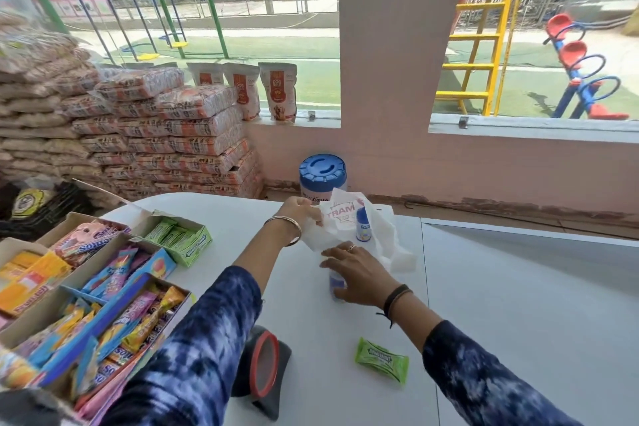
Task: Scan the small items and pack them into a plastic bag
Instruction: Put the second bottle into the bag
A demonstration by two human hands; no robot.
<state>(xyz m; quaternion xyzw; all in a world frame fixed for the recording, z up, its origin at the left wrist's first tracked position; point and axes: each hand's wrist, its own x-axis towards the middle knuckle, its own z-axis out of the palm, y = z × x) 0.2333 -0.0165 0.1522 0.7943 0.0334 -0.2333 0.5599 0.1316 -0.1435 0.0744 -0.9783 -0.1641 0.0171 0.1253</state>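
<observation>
Head view: my left hand [300,212] pinches edge of white plastic bag [345,221] on white table [501,287]. My right hand [356,275] curls over small blurred item, kind unclear. Blue-capped bottle [363,226] upright beside bag. Green gum pack [381,360] near barcode scanner [264,368].

White plastic bag [345,221] crumpled open on table, small blue-capped bottle [363,225] upright against it, pale bottle [337,282] nearer, green gum pack [381,360] flat, well apart.
</observation>
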